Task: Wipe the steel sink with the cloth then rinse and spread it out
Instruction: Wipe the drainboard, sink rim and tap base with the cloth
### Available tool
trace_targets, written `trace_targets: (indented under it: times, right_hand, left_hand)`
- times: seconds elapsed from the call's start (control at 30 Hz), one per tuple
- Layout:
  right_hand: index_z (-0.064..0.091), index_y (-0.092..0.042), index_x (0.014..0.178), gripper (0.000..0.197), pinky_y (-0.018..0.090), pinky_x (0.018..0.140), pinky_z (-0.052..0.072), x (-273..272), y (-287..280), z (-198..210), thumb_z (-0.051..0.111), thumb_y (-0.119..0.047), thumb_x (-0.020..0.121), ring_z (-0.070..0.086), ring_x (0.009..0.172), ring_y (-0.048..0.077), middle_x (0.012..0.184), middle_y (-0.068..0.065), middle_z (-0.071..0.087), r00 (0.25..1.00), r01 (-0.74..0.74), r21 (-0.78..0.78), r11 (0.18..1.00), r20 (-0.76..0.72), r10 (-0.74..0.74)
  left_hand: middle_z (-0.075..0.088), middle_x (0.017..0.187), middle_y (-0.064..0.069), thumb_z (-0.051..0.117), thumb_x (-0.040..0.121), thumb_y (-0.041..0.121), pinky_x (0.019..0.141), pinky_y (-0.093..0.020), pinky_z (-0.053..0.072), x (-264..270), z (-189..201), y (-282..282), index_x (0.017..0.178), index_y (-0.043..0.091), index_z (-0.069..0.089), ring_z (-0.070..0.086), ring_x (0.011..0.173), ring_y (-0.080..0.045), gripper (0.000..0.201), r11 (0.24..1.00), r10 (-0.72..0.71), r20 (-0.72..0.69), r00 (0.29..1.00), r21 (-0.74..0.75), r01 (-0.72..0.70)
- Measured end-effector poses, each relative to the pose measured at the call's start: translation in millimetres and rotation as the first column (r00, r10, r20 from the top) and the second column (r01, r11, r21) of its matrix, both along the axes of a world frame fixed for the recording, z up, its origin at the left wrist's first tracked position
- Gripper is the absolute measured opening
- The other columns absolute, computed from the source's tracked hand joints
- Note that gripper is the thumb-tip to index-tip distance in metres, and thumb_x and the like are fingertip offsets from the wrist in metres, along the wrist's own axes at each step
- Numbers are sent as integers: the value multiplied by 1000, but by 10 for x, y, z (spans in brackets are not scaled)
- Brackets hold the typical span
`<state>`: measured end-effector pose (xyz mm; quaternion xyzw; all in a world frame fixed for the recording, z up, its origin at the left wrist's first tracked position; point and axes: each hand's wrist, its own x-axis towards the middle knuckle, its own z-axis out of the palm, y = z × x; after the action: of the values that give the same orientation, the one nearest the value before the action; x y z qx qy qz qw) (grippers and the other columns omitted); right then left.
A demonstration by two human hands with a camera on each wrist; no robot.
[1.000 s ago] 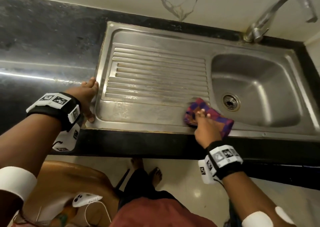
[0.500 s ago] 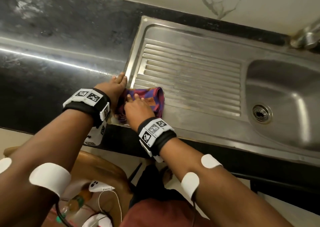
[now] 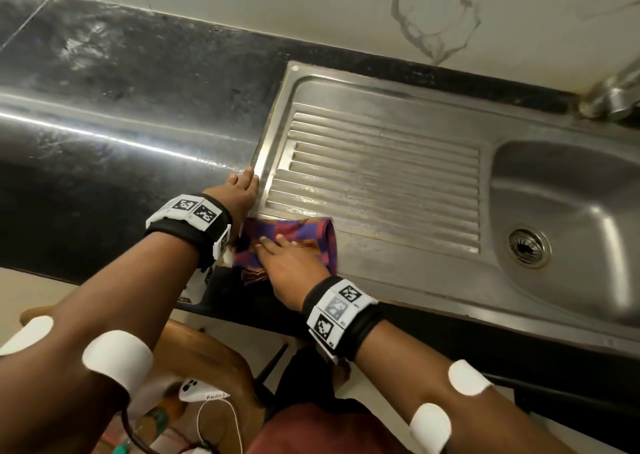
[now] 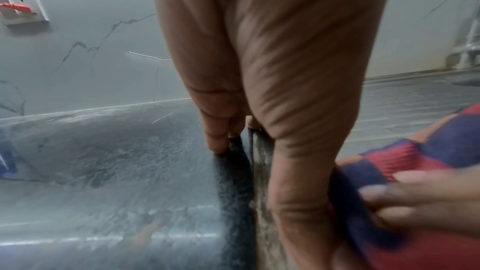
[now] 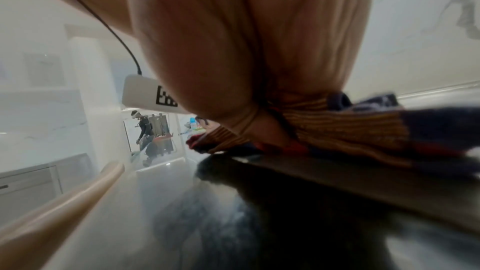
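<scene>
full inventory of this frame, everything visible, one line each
cloth: 1, purple, red and orange checks, front left corner of the drainboard
steel sink: 1, grey steel, ribbed drainboard left, basin right
drain strainer: 1, steel, basin floor
tap: 1, steel, behind the basin, partly cut off
countertop: 1, black stone, left of the sink
wall: 1, white marble look, behind the counter
wall socket: 1, white with red plug, on the wall, left wrist view
chair: 1, brown wood, below the counter edge
left hand: 1, resting flat at the sink's left rim
right hand: 1, pressing on the cloth
</scene>
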<state>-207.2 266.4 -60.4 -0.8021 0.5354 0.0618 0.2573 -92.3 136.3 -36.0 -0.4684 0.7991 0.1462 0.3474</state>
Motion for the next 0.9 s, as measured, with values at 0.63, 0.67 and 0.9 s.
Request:
trace_targets:
  times: [0.63, 0.67, 0.9]
  right_hand:
    - [31, -3, 145, 51, 42, 115, 26, -523, -46, 48, 39, -6, 94, 30, 141, 28, 155, 11, 28, 974, 219, -63, 974, -50, -223]
    - [29, -4, 146, 54, 41, 116, 24, -690, 53, 52, 40, -6, 94, 29, 142, 27, 156, 10, 26, 968, 240, -64, 969, -55, -244]
    - [41, -12, 143, 67, 26, 117, 17, -2182, 985, 81, 45, 6, 78, 34, 141, 18, 153, 8, 35, 767, 631, -62, 774, -99, -633]
  left_hand:
    - [-26, 156, -2, 94, 45, 25, 117, -47, 13, 120, -56, -15, 149, 14, -18, -14, 145, -30, 152, 994, 104, -74, 992, 51, -100]
    - [-26, 156, -2, 93, 45, 25, 117, -47, 13, 123, -58, -23, 148, 14, -18, -15, 145, -30, 152, 994, 102, -75, 992, 53, -98]
    - [-27, 155, -1, 94, 44, 28, 118, -49, 13, 145, -102, -45, 148, 15, -20, -15, 144, -30, 155, 994, 101, -91, 991, 59, -96]
